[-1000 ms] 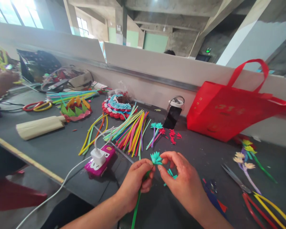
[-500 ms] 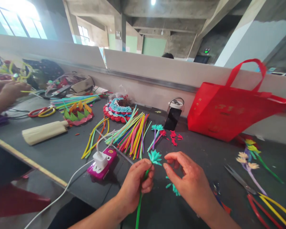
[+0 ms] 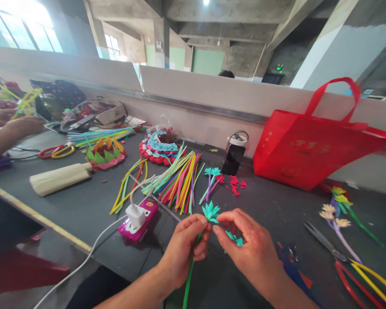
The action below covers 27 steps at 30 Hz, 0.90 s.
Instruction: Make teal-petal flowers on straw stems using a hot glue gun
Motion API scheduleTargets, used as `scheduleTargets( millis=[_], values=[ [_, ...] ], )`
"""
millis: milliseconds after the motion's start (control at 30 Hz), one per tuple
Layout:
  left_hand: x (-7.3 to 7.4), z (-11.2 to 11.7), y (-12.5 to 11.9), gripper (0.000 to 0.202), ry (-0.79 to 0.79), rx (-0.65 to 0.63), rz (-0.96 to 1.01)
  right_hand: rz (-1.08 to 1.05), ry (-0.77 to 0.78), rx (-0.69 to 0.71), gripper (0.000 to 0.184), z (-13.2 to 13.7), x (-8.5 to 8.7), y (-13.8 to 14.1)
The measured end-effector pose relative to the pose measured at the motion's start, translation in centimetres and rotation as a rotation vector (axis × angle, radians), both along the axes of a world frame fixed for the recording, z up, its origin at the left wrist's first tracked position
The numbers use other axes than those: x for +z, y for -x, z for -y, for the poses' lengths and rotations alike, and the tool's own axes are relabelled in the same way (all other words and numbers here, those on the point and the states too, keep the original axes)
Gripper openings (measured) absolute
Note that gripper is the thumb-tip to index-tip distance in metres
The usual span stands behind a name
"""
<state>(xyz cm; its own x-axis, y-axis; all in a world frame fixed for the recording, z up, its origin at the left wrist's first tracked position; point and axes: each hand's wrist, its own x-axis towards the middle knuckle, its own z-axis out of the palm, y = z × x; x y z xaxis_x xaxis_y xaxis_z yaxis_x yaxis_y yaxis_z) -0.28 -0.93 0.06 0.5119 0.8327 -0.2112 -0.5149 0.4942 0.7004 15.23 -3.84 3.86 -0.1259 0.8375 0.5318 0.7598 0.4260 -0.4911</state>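
Observation:
My left hand [image 3: 188, 244] is closed around the green stem [image 3: 188, 283] of a teal flower [image 3: 210, 211], pinching it just below the petals. The flower stands upright above my left thumb, and the stem runs down past the palm. My right hand [image 3: 251, 253] is curved at the flower's right side. Its thumb and index fingertips are a small gap apart, close to the lower petals; whether they touch them is hard to make out. Behind those fingers more teal petal pieces [image 3: 234, 238] lie on the dark table, partly hidden.
Colourful stems [image 3: 180, 182] lie in a bundle beyond my hands, near a purple power strip [image 3: 138, 221] with a white cable. Scissors [image 3: 336, 253] and finished flowers [image 3: 336, 216] lie right, below a red bag [image 3: 309, 150]. A phone [image 3: 233, 159] leans upright. Another person's hands [image 3: 22, 128] work at left.
My right hand has moved left, bringing its fingertips to the flower's edge. My left hand and the flower have barely shifted. The other person's hands at left have moved slightly.

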Motion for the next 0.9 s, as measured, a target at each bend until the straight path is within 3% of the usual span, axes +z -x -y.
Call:
scheduleTargets(
  millis=[433,900],
  values=[
    [0.3,0.2,0.0,0.022,0.033,-0.026,-0.033,0.018,-0.006,-0.031,0.015,-0.2,-0.3,0.0],
    [0.5,-0.1,0.1,0.021,0.01,-0.044,-0.004,-0.02,0.01,-0.118,0.009,-0.3,0.4,-1.5]
  ],
)
